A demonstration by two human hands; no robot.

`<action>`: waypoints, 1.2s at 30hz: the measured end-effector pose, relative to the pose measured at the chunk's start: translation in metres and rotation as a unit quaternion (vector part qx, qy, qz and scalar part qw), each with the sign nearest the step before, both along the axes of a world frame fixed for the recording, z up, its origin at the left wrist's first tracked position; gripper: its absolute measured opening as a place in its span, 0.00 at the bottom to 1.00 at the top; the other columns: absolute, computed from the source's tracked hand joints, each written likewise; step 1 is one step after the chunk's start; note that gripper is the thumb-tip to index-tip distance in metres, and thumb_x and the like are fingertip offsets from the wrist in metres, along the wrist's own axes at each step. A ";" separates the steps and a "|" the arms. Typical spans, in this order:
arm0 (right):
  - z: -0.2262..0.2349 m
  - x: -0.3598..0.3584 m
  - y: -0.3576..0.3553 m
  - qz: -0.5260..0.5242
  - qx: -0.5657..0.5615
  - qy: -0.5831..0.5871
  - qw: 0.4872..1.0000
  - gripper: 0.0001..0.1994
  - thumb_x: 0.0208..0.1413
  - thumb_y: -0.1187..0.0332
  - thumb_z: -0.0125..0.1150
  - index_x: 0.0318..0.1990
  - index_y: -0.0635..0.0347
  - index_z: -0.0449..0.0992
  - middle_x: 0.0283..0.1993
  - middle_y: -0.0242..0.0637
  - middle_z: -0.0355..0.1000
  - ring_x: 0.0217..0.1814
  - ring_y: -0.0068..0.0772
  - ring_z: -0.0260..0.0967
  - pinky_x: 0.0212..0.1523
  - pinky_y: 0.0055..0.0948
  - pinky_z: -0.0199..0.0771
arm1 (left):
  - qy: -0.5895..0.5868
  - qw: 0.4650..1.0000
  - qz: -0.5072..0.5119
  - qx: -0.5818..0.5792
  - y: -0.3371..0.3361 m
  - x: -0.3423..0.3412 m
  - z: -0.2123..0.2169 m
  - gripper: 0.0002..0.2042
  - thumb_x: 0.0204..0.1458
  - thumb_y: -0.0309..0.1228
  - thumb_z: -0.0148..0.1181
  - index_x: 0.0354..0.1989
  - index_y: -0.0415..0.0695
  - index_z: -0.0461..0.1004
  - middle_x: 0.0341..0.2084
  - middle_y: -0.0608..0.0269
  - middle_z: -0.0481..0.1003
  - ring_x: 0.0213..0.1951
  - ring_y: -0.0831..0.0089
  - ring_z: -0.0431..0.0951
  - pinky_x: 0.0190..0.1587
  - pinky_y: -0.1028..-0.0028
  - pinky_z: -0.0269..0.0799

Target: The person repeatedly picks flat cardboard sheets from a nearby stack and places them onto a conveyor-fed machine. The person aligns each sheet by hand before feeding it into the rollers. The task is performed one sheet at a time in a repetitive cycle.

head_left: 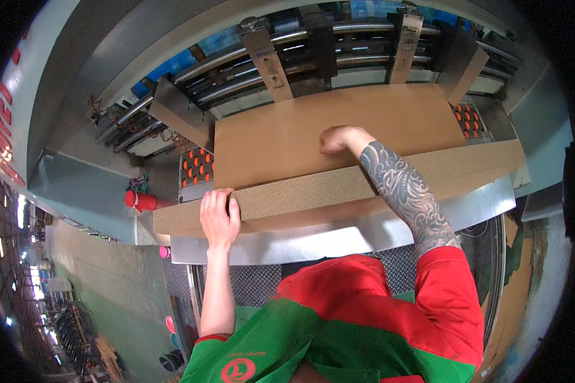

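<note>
A stack of brown corrugated cardboard sheets (pixel 306 190) lies across the front of the machine, its fluted edges showing as a long band. My left hand (pixel 220 217) rests on the left part of this band, fingers stretched out and thumb slightly apart. Beyond the band, a wide flat cardboard sheet (pixel 275 140) reaches back under the machine's metal guides. My right hand (pixel 342 139) is over the middle of that sheet, its fingers curled into a loose fist with nothing visible in it. The right forearm crosses above the stack. Whether the right hand touches the sheet is unclear.
A shiny metal ledge (pixel 287 247) runs along the stack's near side. Orange rollers (pixel 197 166) flank the sheet. Upright metal guides (pixel 266 64) and steel bars stand behind. A red cylinder (pixel 140 200) sits at the left. Below lies a tread-plate floor (pixel 252 281).
</note>
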State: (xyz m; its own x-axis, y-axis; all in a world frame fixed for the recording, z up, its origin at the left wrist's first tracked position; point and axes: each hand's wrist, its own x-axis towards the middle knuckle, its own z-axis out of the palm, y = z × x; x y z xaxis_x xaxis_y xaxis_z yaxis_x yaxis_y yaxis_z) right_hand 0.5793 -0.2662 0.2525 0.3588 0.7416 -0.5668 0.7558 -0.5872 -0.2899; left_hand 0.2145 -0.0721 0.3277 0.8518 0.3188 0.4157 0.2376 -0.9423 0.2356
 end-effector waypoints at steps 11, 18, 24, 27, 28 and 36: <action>-0.003 -0.022 0.016 -0.024 0.032 0.057 0.998 0.25 0.65 0.48 0.58 0.58 0.57 0.79 0.56 0.46 0.81 0.60 0.48 0.77 0.60 0.45 0.74 | -0.017 0.980 -0.025 -0.199 0.080 0.077 0.056 0.20 0.70 0.42 0.57 0.59 0.38 0.79 0.51 0.44 0.82 0.55 0.55 0.83 0.58 0.62 0.76; -0.010 -0.024 -0.003 -0.018 0.112 0.053 0.992 0.23 0.64 0.48 0.58 0.41 0.63 0.84 0.44 0.45 0.84 0.49 0.47 0.81 0.54 0.47 0.77 | 0.064 0.959 -0.011 -0.274 0.170 0.133 -0.054 0.19 0.70 0.39 0.58 0.57 0.36 0.79 0.44 0.51 0.85 0.47 0.67 0.85 0.52 0.68 0.78; -0.006 -0.016 0.000 -0.024 0.121 0.031 0.992 0.24 0.64 0.47 0.58 0.41 0.64 0.83 0.45 0.48 0.84 0.50 0.48 0.81 0.54 0.47 0.76 | 0.091 0.871 -0.032 -0.482 0.192 0.133 -0.072 0.17 0.71 0.33 0.56 0.60 0.35 0.75 0.42 0.57 0.83 0.43 0.73 0.83 0.50 0.72 0.78; -0.009 -0.018 0.009 -0.014 0.119 0.027 0.992 0.24 0.64 0.47 0.57 0.41 0.64 0.83 0.46 0.50 0.83 0.51 0.49 0.80 0.53 0.47 0.76 | 0.156 0.854 0.010 -0.496 0.189 0.134 -0.066 0.18 0.71 0.35 0.58 0.61 0.35 0.73 0.46 0.55 0.83 0.45 0.72 0.83 0.51 0.71 0.78; -0.010 -0.019 0.011 -0.013 0.097 0.027 0.995 0.24 0.64 0.47 0.57 0.41 0.64 0.83 0.46 0.50 0.83 0.51 0.49 0.80 0.53 0.47 0.76 | 0.175 0.856 -0.013 -0.486 0.187 0.133 -0.065 0.20 0.70 0.38 0.59 0.61 0.35 0.73 0.46 0.55 0.83 0.45 0.72 0.83 0.51 0.71 0.78; 0.000 -0.030 0.009 -0.010 0.098 0.061 0.993 0.25 0.65 0.47 0.57 0.55 0.61 0.80 0.54 0.49 0.81 0.56 0.50 0.78 0.56 0.47 0.76 | 0.283 0.842 0.011 -0.459 0.175 0.129 -0.055 0.29 0.68 0.52 0.60 0.65 0.39 0.71 0.49 0.52 0.83 0.47 0.69 0.84 0.55 0.68 0.77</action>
State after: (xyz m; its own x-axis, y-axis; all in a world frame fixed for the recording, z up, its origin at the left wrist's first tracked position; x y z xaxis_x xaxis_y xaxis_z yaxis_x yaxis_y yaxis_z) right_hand 0.5498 -0.2574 0.2528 0.3133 0.8354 -0.4515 0.6966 -0.5253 -0.4887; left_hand 0.3432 0.1026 0.2724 0.8201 0.3034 -0.4851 0.5721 -0.4182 0.7056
